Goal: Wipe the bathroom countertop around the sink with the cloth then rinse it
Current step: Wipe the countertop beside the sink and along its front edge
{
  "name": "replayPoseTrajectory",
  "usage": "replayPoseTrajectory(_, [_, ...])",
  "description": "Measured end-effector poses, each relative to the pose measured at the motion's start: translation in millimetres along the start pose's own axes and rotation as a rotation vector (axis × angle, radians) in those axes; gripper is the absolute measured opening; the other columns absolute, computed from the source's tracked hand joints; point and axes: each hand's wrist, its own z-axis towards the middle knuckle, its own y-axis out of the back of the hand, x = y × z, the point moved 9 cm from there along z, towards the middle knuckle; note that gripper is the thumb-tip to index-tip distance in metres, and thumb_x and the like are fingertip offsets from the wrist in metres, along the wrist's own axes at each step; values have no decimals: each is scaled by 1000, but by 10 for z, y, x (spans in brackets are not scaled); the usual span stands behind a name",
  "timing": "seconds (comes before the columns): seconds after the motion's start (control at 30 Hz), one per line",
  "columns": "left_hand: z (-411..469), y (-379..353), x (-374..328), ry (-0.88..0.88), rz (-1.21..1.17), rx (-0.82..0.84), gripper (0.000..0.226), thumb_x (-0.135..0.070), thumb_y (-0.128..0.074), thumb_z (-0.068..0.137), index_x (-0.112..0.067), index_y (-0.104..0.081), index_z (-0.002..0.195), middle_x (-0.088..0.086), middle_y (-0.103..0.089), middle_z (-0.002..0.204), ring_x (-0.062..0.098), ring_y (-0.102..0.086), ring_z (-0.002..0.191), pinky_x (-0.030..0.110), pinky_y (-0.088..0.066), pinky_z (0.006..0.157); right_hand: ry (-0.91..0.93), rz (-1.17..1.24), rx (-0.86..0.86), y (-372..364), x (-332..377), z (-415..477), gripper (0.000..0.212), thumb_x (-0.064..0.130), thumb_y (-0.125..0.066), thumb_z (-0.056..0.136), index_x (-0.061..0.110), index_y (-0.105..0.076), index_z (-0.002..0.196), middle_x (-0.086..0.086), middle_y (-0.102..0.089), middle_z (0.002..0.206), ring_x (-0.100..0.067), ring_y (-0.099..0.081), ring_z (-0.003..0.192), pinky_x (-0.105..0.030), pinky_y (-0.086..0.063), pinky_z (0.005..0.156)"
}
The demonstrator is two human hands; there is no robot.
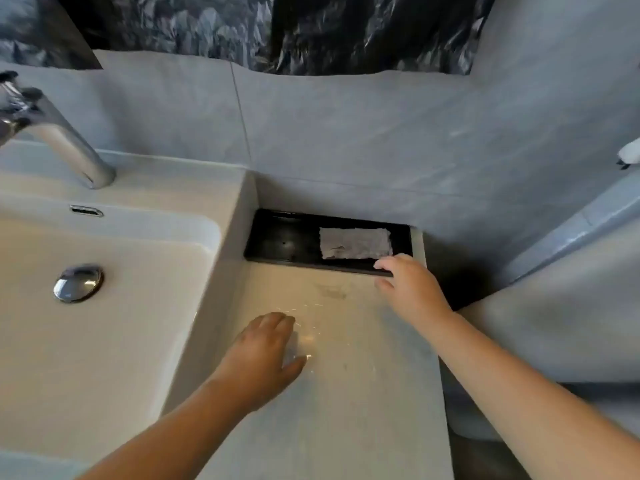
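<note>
Fingers [387, 263] of the right hand [412, 285] close together, hooked over the near rim of the black tray [277, 242] at its right corner, thumb against the outer side below: a pinch on the rim. Fingers [275, 323] of the left hand [263, 355] side by side, bent downward, tips on the countertop [363, 393], thumb out to the right, nothing held.

Grey, matte countertop, a narrow strip from front edge to back wall. Wet glints around the left hand; a dull smudge [332, 291] between the two hands. Grey wall tiles [346, 133] behind and to the right, crumpled black plastic sheet [346, 29] above them.

Pale sink [221, 271] on the left, its raised side wall touching the countertop. Chrome faucet [69, 143] at the back, overflow slot [86, 211] under it, round drain plug [79, 283] in the basin floor. Small white object [628, 155] at the far right edge, too cropped to name. Tray across the back of the countertop, against the wall, left end against the sink's side; its near right corner hidden by the right hand.

Grey cloth [355, 243] flat inside the tray's right half. Long axis left to right, parallel to the tray's long sides and the wall; short ends toward sink and right wall. Near right corner just beside the right fingertips, contact unclear. Left hand well apart from it.
</note>
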Motion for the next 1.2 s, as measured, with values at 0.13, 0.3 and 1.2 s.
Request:
replayPoseTrajectory(0.13, [258,-191,27,38,-33,-27,76,-64,-34,84,-18,-31,146,0,-29,152,19,-25,141,23,-12,112,75,-20,-12,-80,-39,491,37,25,-59,92,14,-56,127,-7,-54,125,-26,-47,118,-37,-44,94])
replayPoseTrajectory(0.3, [459,-283,64,46,42,-36,83,-71,-3,79,-28,1,150,-3,3,159,19,6,146,32,8,114,212,-124,-14,-312,18,884,51,38,-60,89,15,-51,134,-8,-53,127,-26,-48,118,-38,-42,98])
replayPoseTrajectory(1.2, [631,-515,357,32,100,11,77,-78,-17,83,-39,-6,149,-6,5,159,20,8,145,40,3,115,171,169,-317,122,-297,332,24,40,-62,87,18,-63,97,4,-52,87,-14,-50,77,-32,-42,64])
